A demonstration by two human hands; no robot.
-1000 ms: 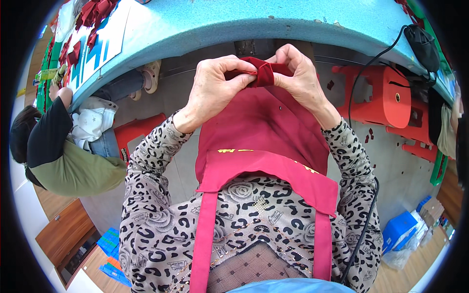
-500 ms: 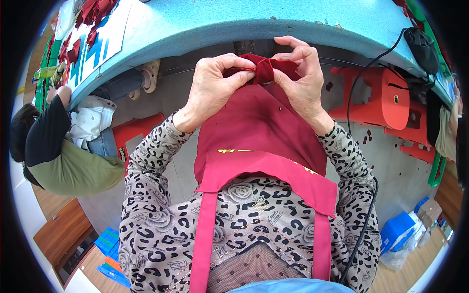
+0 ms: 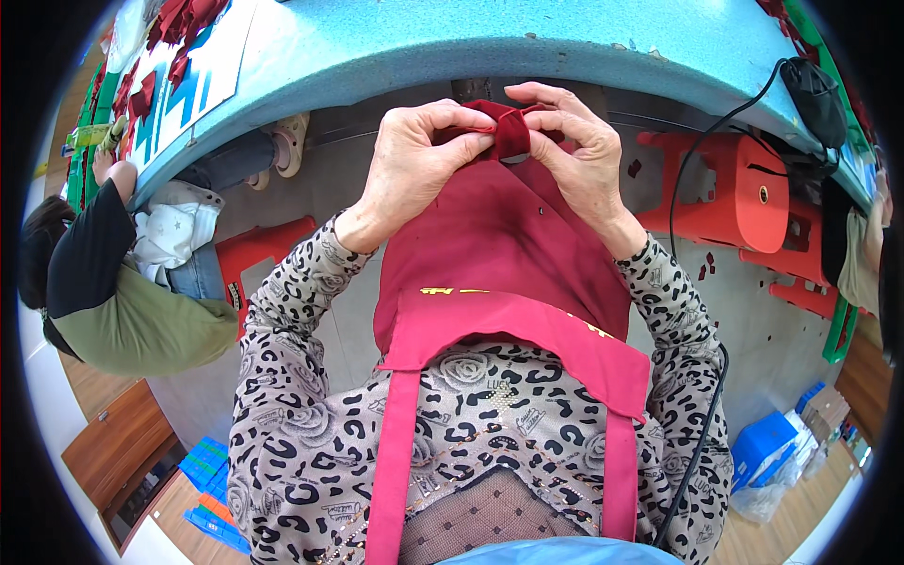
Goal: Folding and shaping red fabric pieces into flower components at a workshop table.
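Cloth point(image 3: 511, 134), dark red and folded, held up close to the near edge of the worktop point(image 3: 452, 33)
Head view: the left hand point(image 3: 426, 155) pinches the cloth's left part between thumb and forefinger, the right hand point(image 3: 576, 151) its right part likewise, both near the worktop's edge; a black pouch point(image 3: 812, 99) lies at the worktop's right end, a red stool point(image 3: 753, 193) stands below it, and a co-worker point(image 3: 151, 315) sits by the left end

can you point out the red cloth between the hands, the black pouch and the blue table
red cloth point(image 3: 512, 135): head view, on its folded middle
black pouch point(image 3: 814, 102): head view, on its visible middle
blue table point(image 3: 424, 24): head view, on its bare top
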